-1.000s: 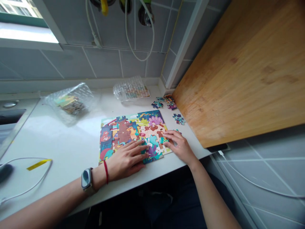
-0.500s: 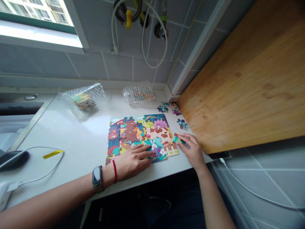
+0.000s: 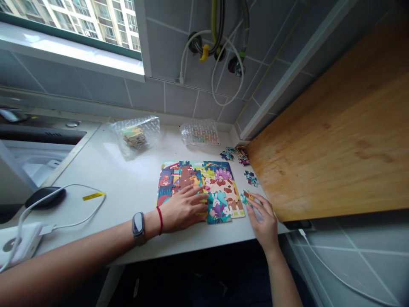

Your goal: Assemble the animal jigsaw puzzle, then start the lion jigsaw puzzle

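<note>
A colourful jigsaw puzzle (image 3: 220,185) with a cow, rabbits and other animals lies joined on the white table. My left hand (image 3: 187,209), fingers stretched out, rests flat over its lower middle and hides some of the picture. At the puzzle's right edge my right hand (image 3: 263,219) pinches a small jigsaw piece (image 3: 245,197) in teal and orange between thumb and fingers. That piece looks apart from the joined picture. Loose jigsaw pieces (image 3: 251,178) lie just beyond my right hand, with a further pile (image 3: 241,154) behind them.
Two clear plastic bags of puzzle pieces, a left bag (image 3: 136,136) and a right bag (image 3: 200,133), lie at the back. A wooden board (image 3: 335,128) borders the right side. A black mouse (image 3: 46,198), white cable and power strip (image 3: 19,241) occupy the left.
The view has swung left. My left hand has slid left across the puzzle, uncovering more of the rabbit part. My right hand keeps its pinch on the piece beside the edge.
</note>
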`<state>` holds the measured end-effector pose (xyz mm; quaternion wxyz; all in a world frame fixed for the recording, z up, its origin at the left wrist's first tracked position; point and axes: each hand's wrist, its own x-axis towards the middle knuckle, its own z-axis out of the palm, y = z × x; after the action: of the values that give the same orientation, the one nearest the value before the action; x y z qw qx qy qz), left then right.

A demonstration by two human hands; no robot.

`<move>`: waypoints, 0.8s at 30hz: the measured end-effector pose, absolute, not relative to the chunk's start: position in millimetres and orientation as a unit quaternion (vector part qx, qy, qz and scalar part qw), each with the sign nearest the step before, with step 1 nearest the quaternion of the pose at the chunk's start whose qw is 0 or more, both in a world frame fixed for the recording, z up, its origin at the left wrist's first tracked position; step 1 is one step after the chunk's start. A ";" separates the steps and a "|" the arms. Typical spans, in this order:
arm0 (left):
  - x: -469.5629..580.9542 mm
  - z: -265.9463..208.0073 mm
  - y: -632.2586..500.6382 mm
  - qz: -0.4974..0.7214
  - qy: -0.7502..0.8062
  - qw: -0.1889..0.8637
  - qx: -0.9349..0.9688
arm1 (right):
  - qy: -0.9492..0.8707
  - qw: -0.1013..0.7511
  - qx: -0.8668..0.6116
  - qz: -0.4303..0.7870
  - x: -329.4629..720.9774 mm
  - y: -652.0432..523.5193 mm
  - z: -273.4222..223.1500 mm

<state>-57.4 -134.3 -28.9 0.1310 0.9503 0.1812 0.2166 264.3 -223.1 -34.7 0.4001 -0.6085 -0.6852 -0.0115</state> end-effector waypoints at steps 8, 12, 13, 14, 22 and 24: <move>-155.6 -25.0 -72.9 0.259 0.343 0.079 0.900 | -0.780 0.284 -0.532 0.169 187.7 -198.0 1.1; -169.8 -35.9 -74.6 0.178 0.391 0.079 0.899 | -0.805 0.207 -0.511 0.221 156.3 -143.4 9.9; -169.5 -38.4 -77.2 0.161 0.389 0.084 0.903 | -0.813 0.191 -0.500 0.230 150.5 -129.6 9.1; -168.8 -40.5 -79.6 0.144 0.384 0.092 0.907 | -0.821 0.175 -0.488 0.238 145.8 -116.9 7.4; -175.7 -46.0 -80.1 0.106 0.384 0.145 0.906 | -0.857 0.100 -0.415 0.289 135.9 -77.1 -19.0; -177.4 -46.0 -80.2 0.118 0.387 0.146 0.903 | -0.855 0.111 -0.414 0.292 135.0 -80.1 -23.8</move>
<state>-177.4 -80.2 -46.0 0.1464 0.9028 0.3867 0.1185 135.0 -80.1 -23.8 0.1108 -0.4138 -0.8552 0.2918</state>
